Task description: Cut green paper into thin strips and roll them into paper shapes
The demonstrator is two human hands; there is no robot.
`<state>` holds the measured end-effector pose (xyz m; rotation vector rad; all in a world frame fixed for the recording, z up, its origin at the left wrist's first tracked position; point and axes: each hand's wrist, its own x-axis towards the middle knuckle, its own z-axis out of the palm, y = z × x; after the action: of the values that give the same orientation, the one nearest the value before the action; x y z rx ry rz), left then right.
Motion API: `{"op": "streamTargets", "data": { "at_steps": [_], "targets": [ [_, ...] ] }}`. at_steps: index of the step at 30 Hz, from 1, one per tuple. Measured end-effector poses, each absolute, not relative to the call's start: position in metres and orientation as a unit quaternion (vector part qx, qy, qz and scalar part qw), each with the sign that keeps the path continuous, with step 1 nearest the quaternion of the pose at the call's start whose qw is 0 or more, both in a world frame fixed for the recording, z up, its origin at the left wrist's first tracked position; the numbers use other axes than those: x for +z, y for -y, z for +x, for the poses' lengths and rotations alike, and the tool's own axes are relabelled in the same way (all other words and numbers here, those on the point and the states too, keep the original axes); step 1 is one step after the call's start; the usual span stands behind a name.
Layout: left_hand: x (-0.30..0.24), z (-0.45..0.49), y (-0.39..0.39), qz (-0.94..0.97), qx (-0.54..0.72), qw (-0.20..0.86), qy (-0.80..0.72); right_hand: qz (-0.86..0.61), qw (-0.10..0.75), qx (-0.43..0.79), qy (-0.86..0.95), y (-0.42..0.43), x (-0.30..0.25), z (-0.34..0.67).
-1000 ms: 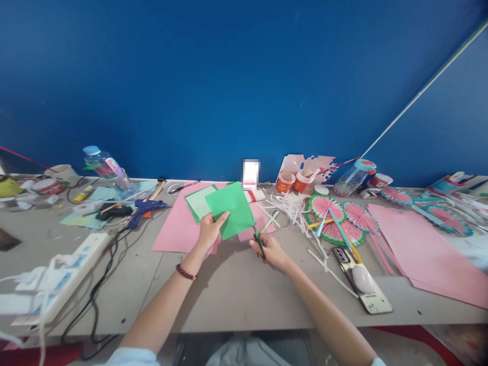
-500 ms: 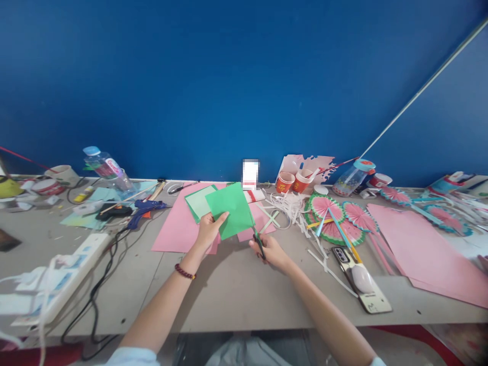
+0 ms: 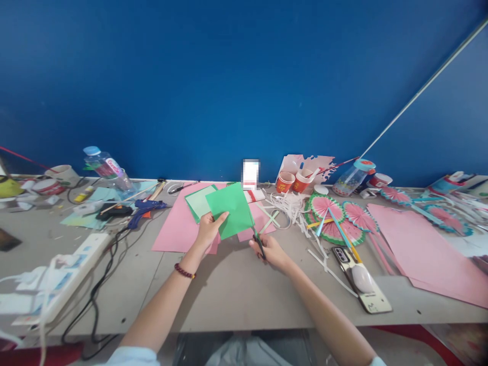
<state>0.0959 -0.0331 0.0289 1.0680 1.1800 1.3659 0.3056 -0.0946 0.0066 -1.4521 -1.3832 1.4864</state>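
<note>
My left hand (image 3: 209, 231) pinches the lower left corner of a green paper sheet (image 3: 232, 208), holding it up above the table. My right hand (image 3: 269, 250) is closed round the handles of a small pair of scissors (image 3: 258, 240), whose blades meet the sheet's lower right edge. Behind the sheet lie a paler green sheet (image 3: 198, 202) and a large pink sheet (image 3: 179, 223). A dark bead bracelet sits on my left wrist.
Grey table (image 3: 229, 290). Left: a power strip (image 3: 57, 284) with cables, a blue glue gun (image 3: 147, 208), a water bottle (image 3: 107, 168). Right: paper cups (image 3: 295, 181), white paper strips, pink-and-green paper fans (image 3: 335, 216), a phone (image 3: 360, 279), a big pink sheet (image 3: 427, 251).
</note>
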Motion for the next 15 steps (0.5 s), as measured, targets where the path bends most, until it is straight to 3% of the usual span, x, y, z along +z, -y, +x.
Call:
{"op": "streamTargets", "data": {
  "at_steps": [15],
  "targets": [
    [0.0294,0.0957,0.0328,0.434,0.568,0.506,-0.482,-0.561,0.267,0.539,0.568,0.0931,0.0107,0.3068]
  ]
}}
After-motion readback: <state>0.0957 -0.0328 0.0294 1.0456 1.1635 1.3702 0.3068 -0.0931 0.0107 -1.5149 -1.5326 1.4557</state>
